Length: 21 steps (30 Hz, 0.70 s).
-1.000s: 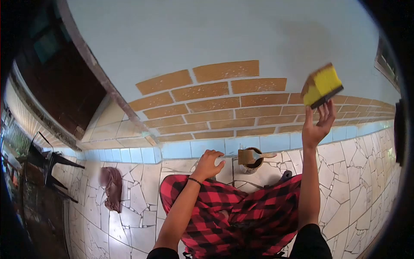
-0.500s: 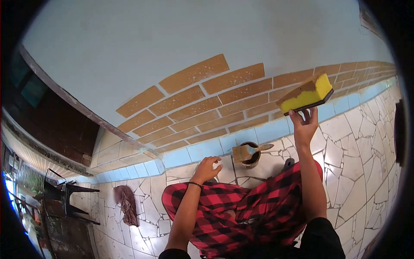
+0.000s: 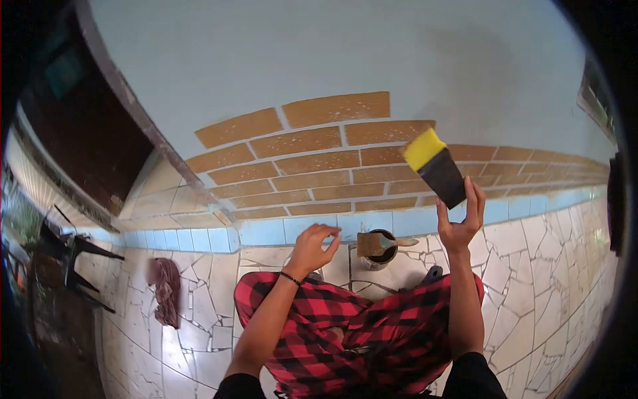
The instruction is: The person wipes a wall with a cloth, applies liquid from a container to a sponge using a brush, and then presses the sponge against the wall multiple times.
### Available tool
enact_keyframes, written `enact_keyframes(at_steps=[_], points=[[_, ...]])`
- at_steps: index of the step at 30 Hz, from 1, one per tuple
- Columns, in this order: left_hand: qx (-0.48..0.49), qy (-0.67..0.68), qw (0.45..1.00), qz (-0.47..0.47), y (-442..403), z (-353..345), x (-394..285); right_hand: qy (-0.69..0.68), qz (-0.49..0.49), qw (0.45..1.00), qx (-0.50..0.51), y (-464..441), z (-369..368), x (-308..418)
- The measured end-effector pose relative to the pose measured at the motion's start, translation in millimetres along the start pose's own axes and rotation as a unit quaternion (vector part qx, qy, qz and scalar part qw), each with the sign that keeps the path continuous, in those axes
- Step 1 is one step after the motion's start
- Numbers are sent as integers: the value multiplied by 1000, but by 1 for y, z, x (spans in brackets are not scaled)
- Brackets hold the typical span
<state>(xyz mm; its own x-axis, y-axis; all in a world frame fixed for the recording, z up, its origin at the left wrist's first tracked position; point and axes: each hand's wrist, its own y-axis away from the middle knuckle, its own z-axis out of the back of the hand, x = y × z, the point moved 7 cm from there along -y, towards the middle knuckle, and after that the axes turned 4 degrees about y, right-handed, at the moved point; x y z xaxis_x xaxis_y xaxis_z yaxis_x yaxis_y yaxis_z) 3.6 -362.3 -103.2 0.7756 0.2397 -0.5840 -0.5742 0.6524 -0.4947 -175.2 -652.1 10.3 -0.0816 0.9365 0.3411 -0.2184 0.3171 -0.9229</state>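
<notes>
My right hand (image 3: 461,225) is raised before the wall, thumb and fingers closed on the sides of a block-shaped yellow sponge (image 3: 426,149) with a black backing. The backing faces me, and the sponge is tilted up to the left. Brown paint marks its left end; whether it touches the wall I cannot tell. My left hand (image 3: 312,249) hangs empty above my left knee, fingers loosely bent and apart from the thumb. Between my hands, a flat paintbrush (image 3: 371,245) lies across the mouth of a small paint can (image 3: 377,265) on the floor.
Rows of brown painted bricks (image 3: 318,163) cover the lower part of the pale wall (image 3: 319,53), above a strip of light blue tiles (image 3: 312,229). A brown cloth (image 3: 167,292) lies on the cracked-tile floor at left. Beyond it are a dark chair (image 3: 80,256) and a doorway (image 3: 80,120).
My right hand has turned the sponge so its black backing faces me, and its yellow end points up-left. My left hand stays empty. The view has shifted and turned slightly.
</notes>
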Motion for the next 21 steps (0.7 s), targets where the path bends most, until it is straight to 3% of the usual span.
enact_keyframes(at_steps=[3, 8, 11, 14, 21], points=[[-203, -13, 964, -170, -38, 69, -75, 14, 123, 992, 22, -26, -11, 43], [-414, 20, 866, -278, -76, 146, -126, 36, 234, 970, 49, -67, -38, 105], [-486, 118, 840, -211, -78, 148, -101, 56, 285, 955, 68, -83, -54, 129], [-479, 146, 853, -150, -68, 132, -71, 71, 312, 943, 86, -91, -69, 138], [-488, 114, 859, -111, -83, 123, -52, 110, 319, 935, 105, -89, -95, 137]])
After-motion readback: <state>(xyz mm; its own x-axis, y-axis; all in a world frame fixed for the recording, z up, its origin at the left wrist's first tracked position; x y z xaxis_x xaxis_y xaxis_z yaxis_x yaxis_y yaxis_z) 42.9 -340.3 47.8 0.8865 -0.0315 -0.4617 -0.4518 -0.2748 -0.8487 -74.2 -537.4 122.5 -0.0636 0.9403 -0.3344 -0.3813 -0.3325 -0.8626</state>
